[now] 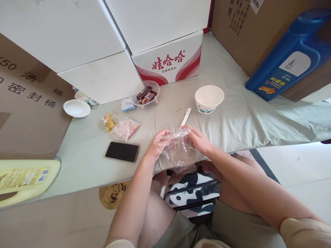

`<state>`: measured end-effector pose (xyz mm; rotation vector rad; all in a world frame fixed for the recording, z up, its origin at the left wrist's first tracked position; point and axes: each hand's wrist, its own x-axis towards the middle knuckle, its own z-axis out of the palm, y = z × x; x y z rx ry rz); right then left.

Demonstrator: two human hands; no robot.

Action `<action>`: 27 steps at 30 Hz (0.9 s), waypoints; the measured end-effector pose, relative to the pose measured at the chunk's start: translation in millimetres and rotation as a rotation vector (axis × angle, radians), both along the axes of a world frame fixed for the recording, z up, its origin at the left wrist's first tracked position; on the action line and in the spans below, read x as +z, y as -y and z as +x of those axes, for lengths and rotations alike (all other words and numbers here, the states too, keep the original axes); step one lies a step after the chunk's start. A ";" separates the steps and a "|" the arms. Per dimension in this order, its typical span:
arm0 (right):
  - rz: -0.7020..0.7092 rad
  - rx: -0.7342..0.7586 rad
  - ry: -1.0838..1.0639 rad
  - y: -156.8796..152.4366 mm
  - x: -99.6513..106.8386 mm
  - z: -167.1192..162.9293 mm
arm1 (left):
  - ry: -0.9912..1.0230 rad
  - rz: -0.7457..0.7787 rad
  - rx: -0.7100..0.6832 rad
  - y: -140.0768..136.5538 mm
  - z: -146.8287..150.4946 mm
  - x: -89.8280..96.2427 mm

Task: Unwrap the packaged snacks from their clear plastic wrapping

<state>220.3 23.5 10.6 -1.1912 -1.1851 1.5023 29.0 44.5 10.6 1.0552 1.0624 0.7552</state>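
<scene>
Between my two hands a clear plastic bag [178, 151] is stretched at the table's front edge, its lower end hanging over the side. My left hand [162, 142] is closed on the bag's left rim, and my right hand [198, 138] grips the opposite rim. Just beyond the right fingers lies a white plastic spoon [186, 116], its near end hidden behind the hand and bag. A paper bowl [209, 99] with a blue pattern stands upright past the spoon. Left of my left hand, a dark-screened phone [122, 151] lies flat.
A clear bowl [156, 99] holds brown-wrapped packets. Near it lie a pink packet [126, 128], a yellow packet [109, 121] and a small blue-white packet [127, 105]. White boxes [168, 62] line the back. A blue bottle [287, 62] stands right, a yellow jug [28, 177] left.
</scene>
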 end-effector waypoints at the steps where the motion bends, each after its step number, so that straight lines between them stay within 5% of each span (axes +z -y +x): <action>1: -0.003 0.004 -0.031 0.4 0.1 0.3 | -0.004 0.010 0.005 -0.3 -0.6 -0.5; 27: 0.162 0.205 0.265 -3.5 -9.0 2.1 | -0.173 0.161 -0.032 1.3 7.4 6.2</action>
